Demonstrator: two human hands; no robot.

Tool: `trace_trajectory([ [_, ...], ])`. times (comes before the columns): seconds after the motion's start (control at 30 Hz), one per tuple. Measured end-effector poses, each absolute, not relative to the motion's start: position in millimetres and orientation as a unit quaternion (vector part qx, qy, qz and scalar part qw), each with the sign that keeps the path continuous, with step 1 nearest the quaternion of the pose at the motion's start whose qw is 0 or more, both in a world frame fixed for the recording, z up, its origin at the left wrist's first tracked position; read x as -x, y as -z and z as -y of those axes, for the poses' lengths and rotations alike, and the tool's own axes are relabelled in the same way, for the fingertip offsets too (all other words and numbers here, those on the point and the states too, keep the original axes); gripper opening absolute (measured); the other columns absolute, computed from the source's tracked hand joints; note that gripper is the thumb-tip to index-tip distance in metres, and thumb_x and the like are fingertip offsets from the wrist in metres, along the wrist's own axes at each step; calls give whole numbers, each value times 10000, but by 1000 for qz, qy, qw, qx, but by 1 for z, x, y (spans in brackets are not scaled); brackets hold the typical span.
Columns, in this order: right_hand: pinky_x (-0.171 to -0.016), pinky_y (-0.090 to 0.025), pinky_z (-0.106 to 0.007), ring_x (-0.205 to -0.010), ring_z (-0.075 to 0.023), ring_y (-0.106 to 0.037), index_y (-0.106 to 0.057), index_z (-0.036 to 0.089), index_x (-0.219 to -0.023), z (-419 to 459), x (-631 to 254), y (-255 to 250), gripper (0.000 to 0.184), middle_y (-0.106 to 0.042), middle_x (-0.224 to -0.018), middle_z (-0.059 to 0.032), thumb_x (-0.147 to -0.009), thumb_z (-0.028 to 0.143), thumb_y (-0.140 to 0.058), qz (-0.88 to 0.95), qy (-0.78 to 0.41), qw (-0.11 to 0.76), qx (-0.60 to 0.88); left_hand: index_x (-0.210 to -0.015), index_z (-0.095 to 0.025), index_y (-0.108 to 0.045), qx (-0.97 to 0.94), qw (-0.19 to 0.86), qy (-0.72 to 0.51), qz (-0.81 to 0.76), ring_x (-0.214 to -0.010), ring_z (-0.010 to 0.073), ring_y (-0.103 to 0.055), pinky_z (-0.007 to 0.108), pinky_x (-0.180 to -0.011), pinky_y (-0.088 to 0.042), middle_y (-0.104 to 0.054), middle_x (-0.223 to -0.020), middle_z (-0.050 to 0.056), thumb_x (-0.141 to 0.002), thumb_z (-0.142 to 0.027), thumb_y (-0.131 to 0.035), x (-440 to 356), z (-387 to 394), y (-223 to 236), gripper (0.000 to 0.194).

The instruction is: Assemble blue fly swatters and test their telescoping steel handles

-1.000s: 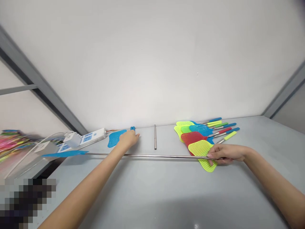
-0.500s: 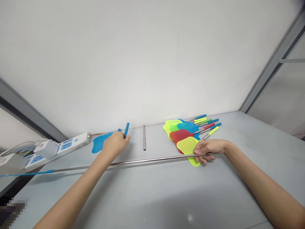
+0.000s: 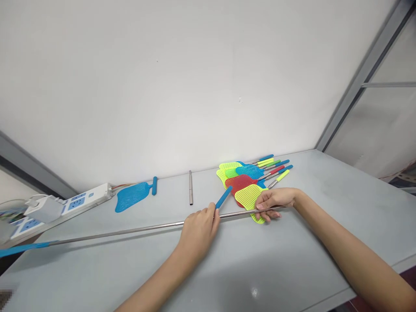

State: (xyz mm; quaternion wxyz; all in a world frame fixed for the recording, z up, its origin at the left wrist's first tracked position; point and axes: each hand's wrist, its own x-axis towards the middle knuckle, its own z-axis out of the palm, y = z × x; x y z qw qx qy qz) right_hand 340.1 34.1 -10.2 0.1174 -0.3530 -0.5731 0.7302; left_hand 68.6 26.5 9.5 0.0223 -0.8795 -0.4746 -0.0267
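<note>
My left hand [image 3: 199,229] is closed around a blue handle grip [image 3: 224,197], whose upper end sticks out past the thumb. My right hand [image 3: 271,204] pinches a long extended metal rod [image 3: 123,233] close to its right end. That rod runs leftward behind my left hand to a blue fly swatter head [image 3: 24,248], seen nearly edge-on and cut off by the frame. Just beyond my right hand lies a yellow fly swatter [image 3: 248,196], partly covered by the fingers, on a pile with a red fly swatter [image 3: 238,183] and several others in blue, green and yellow.
Near the wall lie a loose blue swatter head [image 3: 132,197], another blue grip [image 3: 154,186] touching its neck, and a short metal tube [image 3: 191,188]. A white power strip [image 3: 87,199] with plugged-in adapters stands on the grey table [image 3: 260,268] at left.
My left hand has moved right and nearer with the blue grip, from beside the loose blue head to the rod. My right hand keeps its hold on the rod. The view has shifted slightly.
</note>
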Motion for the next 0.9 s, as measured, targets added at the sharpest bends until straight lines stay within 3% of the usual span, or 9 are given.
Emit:
trace_trajectory([
  [0.17,-435,-401,-181,-453,-57,-494,-540,123,-1058,-30,-337,3,328,-632,-756,-43,-855,375,-484,564,-721,166,366,-860,-207,-436,899,57,26,434,-569,162,-562,250,-462,-207,-589,-659,-3,-913,-280,-235,-71,-22,-4,220],
  [0.33,-377,-401,-180,-423,-55,-506,-561,121,-978,-29,-325,9,359,-622,-821,-58,-824,440,-504,537,-718,212,389,-889,-219,-445,913,54,20,403,-550,168,-567,255,-446,-186,-596,-676,-13,-914,-296,-232,-77,-19,-1,228],
  [0.47,-355,-403,-169,-380,-48,-497,-601,95,-854,-32,-322,16,335,-622,-720,-39,-827,416,-508,532,-719,218,391,-891,-218,-449,917,48,28,394,-550,174,-566,252,-443,-185,-599,-688,-13,-918,-332,-216,-78,-20,-5,260],
  [0.63,-371,-434,-169,-368,-62,-515,-624,74,-836,-33,-324,15,349,-631,-608,-36,-853,389,-473,525,-726,216,388,-814,-196,-467,929,-13,51,365,-605,174,-571,248,-452,-217,-616,-747,6,-890,-448,-279,-83,-22,-11,324],
  [0.9,-609,-531,-230,-710,-141,-645,-634,105,-932,-32,-332,12,275,-672,-921,-97,-847,332,-504,503,-730,245,393,-772,-200,-519,929,-47,70,362,-627,154,-573,239,-462,-218,-626,-711,2,-898,-427,-271,-84,-28,-11,359],
])
